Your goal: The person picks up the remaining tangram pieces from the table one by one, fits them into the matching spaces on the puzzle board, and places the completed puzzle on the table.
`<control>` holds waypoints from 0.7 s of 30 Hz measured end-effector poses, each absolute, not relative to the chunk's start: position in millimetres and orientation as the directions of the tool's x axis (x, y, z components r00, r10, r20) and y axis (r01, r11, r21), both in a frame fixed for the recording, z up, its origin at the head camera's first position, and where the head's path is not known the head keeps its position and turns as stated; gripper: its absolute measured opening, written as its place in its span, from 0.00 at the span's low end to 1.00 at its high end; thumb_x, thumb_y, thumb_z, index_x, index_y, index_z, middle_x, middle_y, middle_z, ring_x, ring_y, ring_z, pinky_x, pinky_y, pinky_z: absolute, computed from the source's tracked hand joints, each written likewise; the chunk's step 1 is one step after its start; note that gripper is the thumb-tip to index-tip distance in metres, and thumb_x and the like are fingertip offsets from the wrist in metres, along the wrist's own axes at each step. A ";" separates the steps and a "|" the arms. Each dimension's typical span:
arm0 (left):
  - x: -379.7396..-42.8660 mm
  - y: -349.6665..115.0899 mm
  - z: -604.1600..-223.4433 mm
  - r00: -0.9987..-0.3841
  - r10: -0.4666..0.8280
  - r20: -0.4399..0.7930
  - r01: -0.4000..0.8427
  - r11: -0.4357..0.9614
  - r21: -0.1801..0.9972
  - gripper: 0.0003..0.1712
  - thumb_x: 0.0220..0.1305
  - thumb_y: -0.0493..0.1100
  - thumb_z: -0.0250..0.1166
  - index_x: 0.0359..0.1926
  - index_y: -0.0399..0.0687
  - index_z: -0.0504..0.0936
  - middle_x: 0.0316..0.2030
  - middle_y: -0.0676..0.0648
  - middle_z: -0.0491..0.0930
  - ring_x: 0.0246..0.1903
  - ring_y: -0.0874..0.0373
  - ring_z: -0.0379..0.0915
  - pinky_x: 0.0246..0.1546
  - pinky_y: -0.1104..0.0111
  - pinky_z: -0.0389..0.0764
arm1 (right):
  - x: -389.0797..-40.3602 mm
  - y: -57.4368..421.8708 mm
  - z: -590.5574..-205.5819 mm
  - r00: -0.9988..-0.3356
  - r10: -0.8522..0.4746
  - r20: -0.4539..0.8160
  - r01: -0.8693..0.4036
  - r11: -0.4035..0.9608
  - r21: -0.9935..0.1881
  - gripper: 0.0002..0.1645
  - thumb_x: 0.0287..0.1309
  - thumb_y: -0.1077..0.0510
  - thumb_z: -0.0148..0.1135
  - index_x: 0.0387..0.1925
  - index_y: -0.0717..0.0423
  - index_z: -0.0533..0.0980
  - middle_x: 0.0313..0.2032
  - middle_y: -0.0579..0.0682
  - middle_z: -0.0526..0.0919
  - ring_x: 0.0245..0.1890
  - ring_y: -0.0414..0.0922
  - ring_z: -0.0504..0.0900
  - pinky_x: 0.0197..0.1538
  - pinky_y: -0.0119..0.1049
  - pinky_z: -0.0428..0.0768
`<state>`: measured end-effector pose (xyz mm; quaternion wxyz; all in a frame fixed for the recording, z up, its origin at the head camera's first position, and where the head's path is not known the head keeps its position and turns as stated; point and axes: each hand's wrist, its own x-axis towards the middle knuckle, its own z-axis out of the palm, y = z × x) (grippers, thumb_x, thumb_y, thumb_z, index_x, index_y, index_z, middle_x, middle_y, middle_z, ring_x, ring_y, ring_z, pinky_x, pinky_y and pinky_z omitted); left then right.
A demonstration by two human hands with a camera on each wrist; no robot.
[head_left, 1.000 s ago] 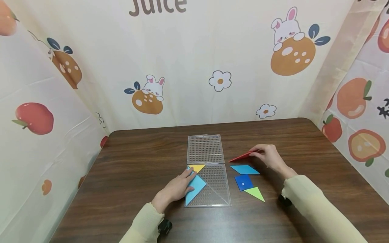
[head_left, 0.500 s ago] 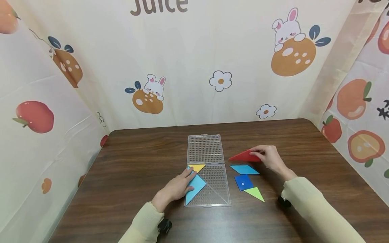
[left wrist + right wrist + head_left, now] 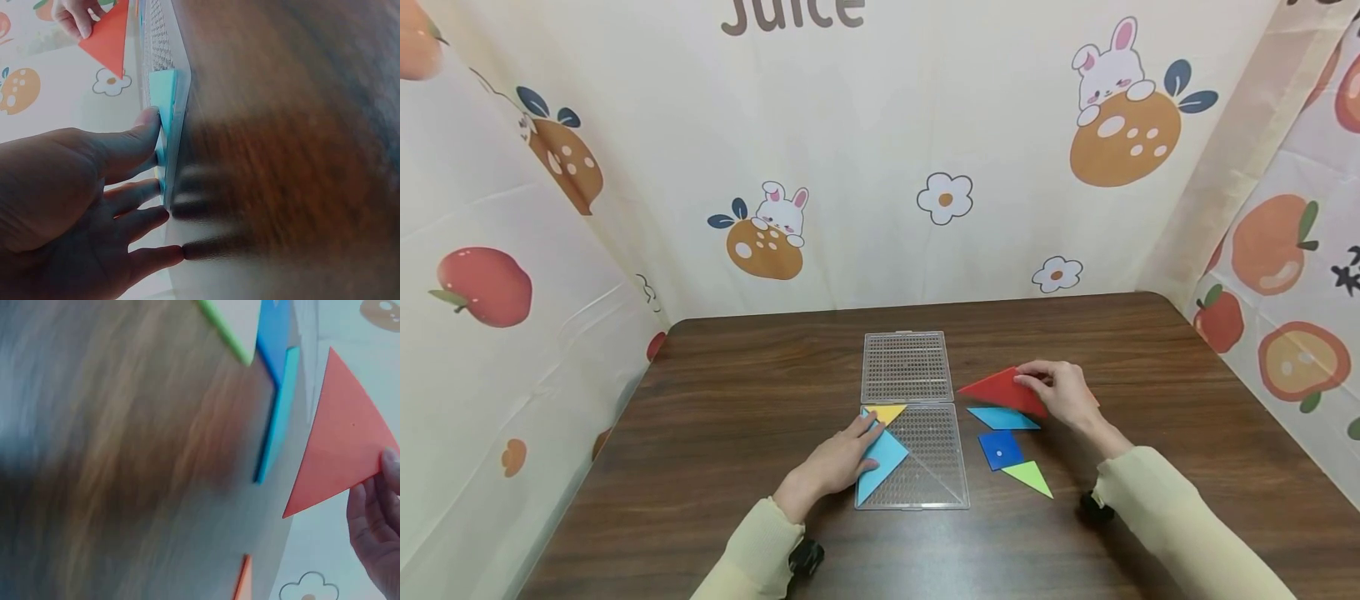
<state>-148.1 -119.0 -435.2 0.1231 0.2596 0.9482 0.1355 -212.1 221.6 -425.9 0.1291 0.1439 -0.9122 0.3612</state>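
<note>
My left hand (image 3: 838, 462) rests with its fingers extended on a light blue triangle tile (image 3: 890, 463), which lies in the left part of a clear plastic case (image 3: 942, 450). Beyond those fingertips, a yellow triangle (image 3: 889, 412) fills part of the case's upper left corner. Between thumb and fingers, my right hand (image 3: 1066, 395) pinches a large red triangle tile (image 3: 344, 437) by one edge. That tile is raised off the table and tilted, its pointed end toward the case. In the left wrist view the thumb and fingertips touch the light blue triangle.
Right of the case lie a blue parallelogram (image 3: 1002, 418), a dark blue square (image 3: 1001, 450) and a green triangle (image 3: 1032, 478). An orange piece (image 3: 245, 578) lies partly behind my right hand. The case's lid (image 3: 906, 368) is laid back on the wooden table (image 3: 760, 375).
The red triangle has turned from nearly edge-on to showing its broad face, and its tip has moved slightly left. My left hand has stayed in place.
</note>
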 end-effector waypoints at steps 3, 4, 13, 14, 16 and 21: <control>-148.4 -118.9 -435.1 -0.835 0.525 -0.163 0.459 0.829 0.319 0.31 0.62 0.48 0.55 0.63 0.42 0.61 0.64 0.40 0.53 0.62 0.46 0.49 0.54 0.52 0.63 | -208.3 217.3 -424.7 -0.935 -0.163 0.314 -0.337 0.685 -0.646 0.11 0.49 0.60 0.64 0.34 0.63 0.81 0.30 0.55 0.82 0.24 0.44 0.77 0.26 0.30 0.75; -148.4 -118.8 -435.1 -0.836 0.524 -0.165 0.458 0.830 0.318 0.31 0.62 0.48 0.55 0.63 0.42 0.61 0.64 0.40 0.53 0.62 0.46 0.49 0.54 0.52 0.63 | -206.8 215.8 -424.0 -0.939 -0.163 0.303 -0.329 0.682 -0.653 0.11 0.49 0.60 0.64 0.34 0.63 0.81 0.30 0.55 0.82 0.24 0.44 0.77 0.26 0.30 0.75; -148.0 -119.5 -436.7 -0.838 0.521 -0.164 0.455 0.832 0.318 0.31 0.61 0.48 0.55 0.63 0.42 0.61 0.64 0.40 0.53 0.62 0.46 0.49 0.54 0.52 0.62 | -195.8 201.7 -418.5 -0.958 -0.185 0.217 -0.285 0.660 -0.695 0.10 0.49 0.61 0.63 0.34 0.64 0.80 0.28 0.54 0.82 0.23 0.43 0.76 0.24 0.30 0.75; -148.2 -119.6 -436.6 -0.836 0.525 -0.162 0.461 0.830 0.314 0.31 0.62 0.48 0.55 0.63 0.42 0.61 0.64 0.40 0.53 0.62 0.46 0.49 0.54 0.52 0.63 | -194.5 200.2 -418.3 -0.958 -0.192 0.212 -0.286 0.654 -0.700 0.10 0.49 0.61 0.63 0.34 0.64 0.80 0.28 0.53 0.82 0.23 0.43 0.75 0.24 0.29 0.75; -148.7 -119.8 -436.4 -0.832 0.531 -0.157 0.470 0.827 0.308 0.31 0.62 0.48 0.55 0.63 0.42 0.61 0.64 0.40 0.53 0.62 0.46 0.50 0.53 0.52 0.63 | -191.9 196.8 -417.5 -0.956 -0.211 0.203 -0.292 0.636 -0.715 0.09 0.49 0.61 0.63 0.33 0.63 0.80 0.27 0.52 0.81 0.22 0.42 0.75 0.24 0.29 0.75; -149.0 -120.1 -434.7 -0.824 0.548 -0.144 0.491 0.818 0.301 0.31 0.62 0.48 0.55 0.63 0.40 0.61 0.64 0.39 0.54 0.62 0.45 0.51 0.52 0.51 0.64 | -185.1 185.3 -416.9 -0.945 -0.268 0.189 -0.317 0.599 -0.735 0.06 0.49 0.61 0.63 0.30 0.61 0.81 0.25 0.48 0.81 0.22 0.41 0.75 0.24 0.29 0.74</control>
